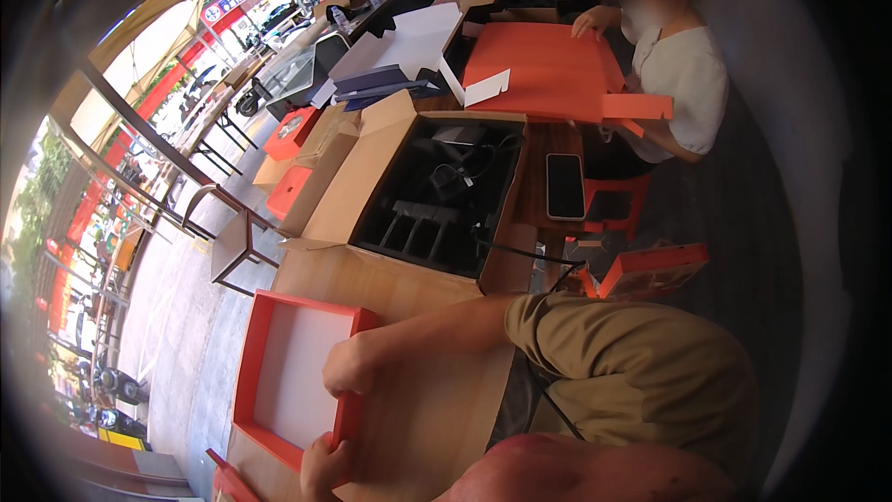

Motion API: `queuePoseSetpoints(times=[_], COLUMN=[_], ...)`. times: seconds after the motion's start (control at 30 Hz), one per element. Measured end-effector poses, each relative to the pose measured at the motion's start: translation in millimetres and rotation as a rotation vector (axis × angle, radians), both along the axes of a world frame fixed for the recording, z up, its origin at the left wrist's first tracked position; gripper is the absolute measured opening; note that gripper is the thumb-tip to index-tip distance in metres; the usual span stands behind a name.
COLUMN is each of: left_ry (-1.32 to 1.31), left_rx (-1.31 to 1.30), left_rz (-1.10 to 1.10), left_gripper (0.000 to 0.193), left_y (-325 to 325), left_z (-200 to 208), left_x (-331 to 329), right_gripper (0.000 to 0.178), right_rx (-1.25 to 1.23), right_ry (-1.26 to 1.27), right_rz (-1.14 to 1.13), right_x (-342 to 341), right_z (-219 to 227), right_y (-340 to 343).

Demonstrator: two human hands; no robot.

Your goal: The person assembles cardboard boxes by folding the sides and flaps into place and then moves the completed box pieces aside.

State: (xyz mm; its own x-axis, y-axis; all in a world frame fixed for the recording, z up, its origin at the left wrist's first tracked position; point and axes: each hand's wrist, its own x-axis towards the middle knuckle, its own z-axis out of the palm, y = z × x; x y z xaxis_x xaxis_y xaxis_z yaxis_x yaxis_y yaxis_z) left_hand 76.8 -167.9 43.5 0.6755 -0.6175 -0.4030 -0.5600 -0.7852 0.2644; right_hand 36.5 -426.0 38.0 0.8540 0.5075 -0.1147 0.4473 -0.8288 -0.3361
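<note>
A shallow red-orange box [255, 353] with a pale lining stands open-side up on the wooden table [423, 390]. My right hand [349, 367] is closed over its right-hand wall, with the fingers curled inside the rim. Lower down, my left hand [325, 465] grips the same wall near the near corner; part of it is cut off by the frame's lower edge. Beyond them stands a large opened cardboard carton [325, 195] with a black foam insert [418, 214], which holds dark cables and a small adapter.
A black phone [565, 186] lies right of the carton. Farther back, a co-worker [683, 84] handles a large orange sheet-like box [539, 65]. White and dark blue packaging [400, 46] is stacked beside it. A stool [243, 246] stands at left, and red boxes [290, 188] sit behind the carton.
</note>
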Motion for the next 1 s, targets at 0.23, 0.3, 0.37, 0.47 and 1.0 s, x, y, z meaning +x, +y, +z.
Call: queuePoseSetpoints(times=[0.23, 0.3, 0.37, 0.47, 1.0], left_ry=[-0.230, -0.464, -0.563, -0.195, -0.332], left_rx=[-0.360, -0.417, -0.384, -0.374, -0.662], left_rz=[-0.046, -0.112, -0.235, -0.052, 0.207], left_gripper=[0.034, 0.032, 0.035, 0.046, 0.044], left_y=[7, 16, 13, 14, 10], left_z=[5, -2, 0, 9, -1], left_x=[-3, 13, 26, 23, -2], right_gripper=[0.016, 0.014, 0.013, 0.017, 0.069], right_rx=[-0.152, -0.335, -0.463, -0.395, -0.032], right_ry=[-0.349, -0.565, -0.723, -0.753, 0.156], right_rz=[-0.196, -0.219, -0.292, -0.407, 0.006], right_x=[28, 28, 22, 31, -24], right_z=[-10, -7, -4, -3, 37], right_y=[-27, -44, -73, -87, 20])
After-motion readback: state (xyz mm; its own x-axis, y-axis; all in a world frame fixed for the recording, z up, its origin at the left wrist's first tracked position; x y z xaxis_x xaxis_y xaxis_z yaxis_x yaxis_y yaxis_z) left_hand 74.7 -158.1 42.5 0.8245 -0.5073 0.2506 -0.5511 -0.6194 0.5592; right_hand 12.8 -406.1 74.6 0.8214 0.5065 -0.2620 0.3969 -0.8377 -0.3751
